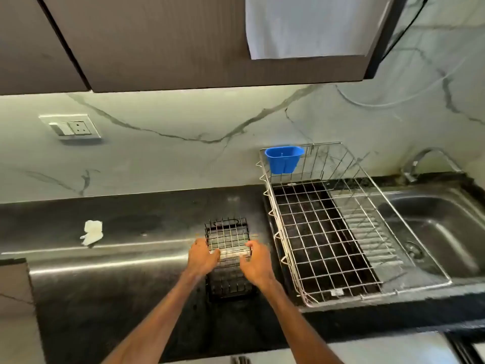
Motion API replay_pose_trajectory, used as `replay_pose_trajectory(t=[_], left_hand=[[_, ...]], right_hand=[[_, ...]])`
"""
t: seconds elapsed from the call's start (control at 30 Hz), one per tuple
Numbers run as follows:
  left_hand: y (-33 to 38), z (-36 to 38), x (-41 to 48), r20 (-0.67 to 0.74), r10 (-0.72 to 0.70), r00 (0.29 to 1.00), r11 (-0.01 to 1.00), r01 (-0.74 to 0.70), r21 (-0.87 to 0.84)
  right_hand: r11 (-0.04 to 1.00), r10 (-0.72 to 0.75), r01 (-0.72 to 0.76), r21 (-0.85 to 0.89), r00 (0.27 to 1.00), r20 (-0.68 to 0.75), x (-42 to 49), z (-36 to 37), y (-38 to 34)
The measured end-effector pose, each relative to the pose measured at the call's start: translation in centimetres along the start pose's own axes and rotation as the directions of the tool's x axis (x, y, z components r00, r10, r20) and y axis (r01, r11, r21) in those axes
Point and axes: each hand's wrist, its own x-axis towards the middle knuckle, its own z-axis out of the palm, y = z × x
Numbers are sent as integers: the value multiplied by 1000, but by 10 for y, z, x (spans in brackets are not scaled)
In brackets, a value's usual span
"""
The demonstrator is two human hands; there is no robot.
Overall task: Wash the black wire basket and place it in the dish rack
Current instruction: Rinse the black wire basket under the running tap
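Head view. Far left of the dish rack [273, 206], a crumpled white tissue [91, 232] lies on the counter [131, 285]. Closer to the rack, the left hand [203, 256] curls onto the left wall of the black wire basket [227, 232]. I log the basket between both hands, just left of the rack and apart from it. The right hand [256, 261] grips its right wall. A blue cup [283, 158] hangs at the rack's back-left corner. The sink [433, 206] lies under the rack's right side.

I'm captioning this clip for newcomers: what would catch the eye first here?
The left hand and right hand hold the black wire basket on the dark counter at centre. Right of it stands a steel dish rack beside the sink, a blue cup hooked on its back rim.
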Motion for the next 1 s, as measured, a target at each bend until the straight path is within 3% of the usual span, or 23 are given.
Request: replay_pose_trajectory(t=[0.23, 0.43, 0.57, 0.67, 0.77, 1.0], left_hand=[[-21, 4, 13, 158, -211, 965, 957, 237, -166], [-36, 1, 29, 327, -246, 912, 830, 373, -415], [-35, -3, 36, 428, -268, 863, 693, 482, -537], [-30, -5, 37, 469, -234, 852, 647, 496, -579], [-28, -5, 39, 475, -189, 859, 678, 465, -570], [-23, -21, 28, 435, -139, 890, 704, 398, -589]], right_hand=[[985, 171, -171, 13, 985, -1, 42, 10, 12], [917, 359, -373, 139, 926, 119, 74, 14, 19], [876, 405, -440, 199, 893, 196, 83, 14, 24], [845, 411, -478, 239, 867, 281, 90, 13, 22], [787, 400, -509, 348, 851, 339, 93, 11, 19], [771, 383, -479, 420, 875, 295, 79, 5, 6]])
